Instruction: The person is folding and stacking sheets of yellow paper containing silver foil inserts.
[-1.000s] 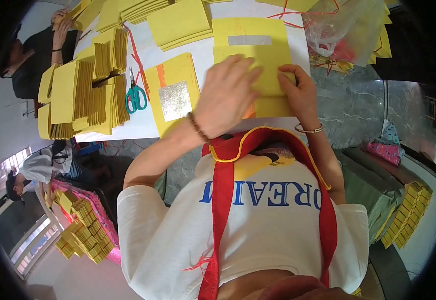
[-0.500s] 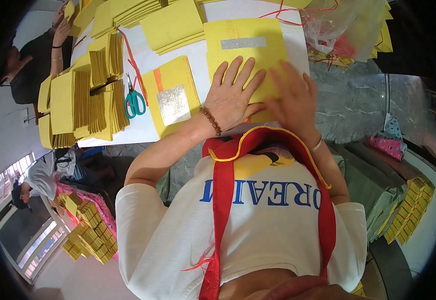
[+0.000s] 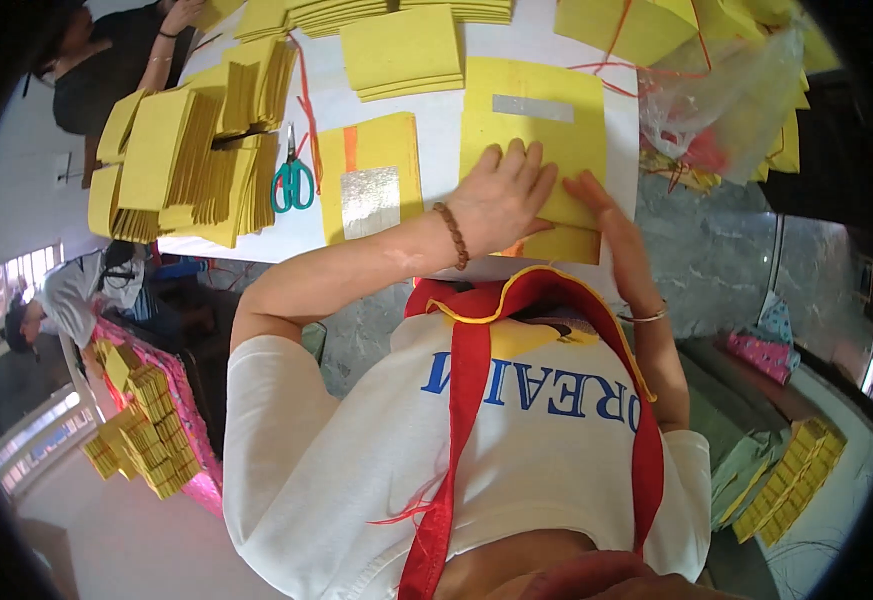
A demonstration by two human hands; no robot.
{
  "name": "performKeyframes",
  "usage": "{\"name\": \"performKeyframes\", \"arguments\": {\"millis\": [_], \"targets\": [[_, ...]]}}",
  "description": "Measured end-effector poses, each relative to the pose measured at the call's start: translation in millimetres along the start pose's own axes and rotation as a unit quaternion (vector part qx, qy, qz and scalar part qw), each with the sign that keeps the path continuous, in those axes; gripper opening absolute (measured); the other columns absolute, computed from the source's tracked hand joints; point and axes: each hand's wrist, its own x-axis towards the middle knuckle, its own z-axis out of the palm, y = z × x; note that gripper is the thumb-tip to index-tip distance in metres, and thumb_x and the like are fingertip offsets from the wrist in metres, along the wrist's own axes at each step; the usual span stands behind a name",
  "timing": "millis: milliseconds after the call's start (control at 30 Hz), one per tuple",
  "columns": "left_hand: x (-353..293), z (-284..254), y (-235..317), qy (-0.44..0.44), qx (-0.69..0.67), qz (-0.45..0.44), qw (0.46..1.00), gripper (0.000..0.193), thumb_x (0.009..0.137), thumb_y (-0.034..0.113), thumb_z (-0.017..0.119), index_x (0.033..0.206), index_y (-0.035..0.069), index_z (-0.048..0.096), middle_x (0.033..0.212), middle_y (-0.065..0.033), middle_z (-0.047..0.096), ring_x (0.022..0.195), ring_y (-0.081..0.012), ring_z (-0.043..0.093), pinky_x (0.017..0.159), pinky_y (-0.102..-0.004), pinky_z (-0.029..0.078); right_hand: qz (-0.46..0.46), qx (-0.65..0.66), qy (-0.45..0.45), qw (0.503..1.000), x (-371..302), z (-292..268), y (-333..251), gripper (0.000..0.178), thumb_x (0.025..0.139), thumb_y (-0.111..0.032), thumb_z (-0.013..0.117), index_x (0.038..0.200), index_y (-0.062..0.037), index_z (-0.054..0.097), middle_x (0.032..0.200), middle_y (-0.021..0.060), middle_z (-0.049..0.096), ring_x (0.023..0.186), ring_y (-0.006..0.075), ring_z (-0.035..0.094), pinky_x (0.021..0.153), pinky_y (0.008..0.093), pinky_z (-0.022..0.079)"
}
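Observation:
A yellow paper sheet (image 3: 486,140) with a silver strip (image 3: 533,108) near its far end lies on the white table in front of me. My left hand (image 3: 506,200) rests flat on its middle, fingers stretched out and close together. At the sheet's right edge is my right hand (image 3: 616,230), turned on its side with fingers extended, touching the paper. Near my body, a creased yellow flap (image 3: 566,245) runs along the sheet's lower end, partly under my left hand. To the left lies another yellow sheet (image 3: 408,165) with a silver square (image 3: 370,200) and an orange band.
Teal-handled scissors (image 3: 292,186) and red string (image 3: 306,100) lie left, beside stacks of folded yellow paper (image 3: 161,150). More yellow stacks (image 3: 401,50) stand at the back. A clear plastic bag (image 3: 706,100) hangs at the right edge. Two other people are at left.
My right hand has moved off the sheet's upper surface to its right edge. The left hand's fingers have drawn together, lower on the sheet. The whole view has shifted.

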Motion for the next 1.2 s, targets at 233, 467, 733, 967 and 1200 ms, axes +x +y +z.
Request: {"name": "performKeyframes", "arguments": {"millis": [233,467,733,967,1200], "targets": [[8.6,-2.7,-2.8,0.002,0.120,0.006,0.993,0.051,0.069,0.015,0.058,0.117,-0.002,0.050,0.105,-0.0220,0.056,0.096,-0.0317,0.055,0.072,-0.0357,0.048,0.005,0.208,0.205,0.956,3.6,-10.9,6.1,0.041,0.097,-0.024,0.034,0.129,0.0016,0.040,0.127,0.0170,0.048,0.121,0.0240,0.044,0.103,0.0366,0.030],[4.3,-67.6,-113.3,0.220,-0.003,-0.059,0.974,0.051,0.068,-0.002,0.055,0.119,0.003,0.051,0.108,-0.0160,0.060,0.096,-0.0302,0.059,0.082,-0.0383,0.048,0.078,0.181,0.233,0.952,-5.2,-4.6,18.5,0.032,0.093,-0.016,0.043,0.120,0.0006,0.051,0.122,0.0143,0.053,0.119,0.0224,0.045,0.101,0.0354,0.032],[-8.2,45.6,-226.2,0.155,0.152,-0.091,0.972,0.053,0.073,0.003,0.056,0.125,0.008,0.046,0.117,-0.0136,0.053,0.109,-0.0275,0.051,0.088,-0.0353,0.044,-0.003,-0.037,0.221,0.975,3.2,8.2,19.3,0.028,0.085,-0.009,0.053,0.112,-0.0045,0.057,0.119,0.0099,0.056,0.122,0.0271,0.042,0.101,0.0372,0.032],[-9.3,74.3,-236.5,-0.009,0.124,-0.123,0.985,0.056,0.076,0.009,0.057,0.129,0.012,0.039,0.121,-0.0112,0.048,0.114,-0.0276,0.046,0.091,-0.0386,0.040,0.019,0.008,0.231,0.973,1.6,18.5,28.5,0.026,0.083,-0.007,0.056,0.108,-0.0034,0.059,0.120,0.0104,0.054,0.119,0.0266,0.044,0.099,0.0354,0.033],[-18.5,79.2,-233.1,-0.121,0.117,-0.163,0.972,0.083,0.072,0.017,0.059,0.142,0.012,0.015,0.144,-0.0202,0.019,0.132,-0.0348,0.021,0.106,-0.0459,0.022,0.013,0.004,0.225,0.974,5.1,18.8,28.2,0.025,0.081,-0.006,0.057,0.105,-0.0019,0.060,0.117,0.0104,0.052,0.112,0.0244,0.048,0.095,0.0331,0.036]]}}
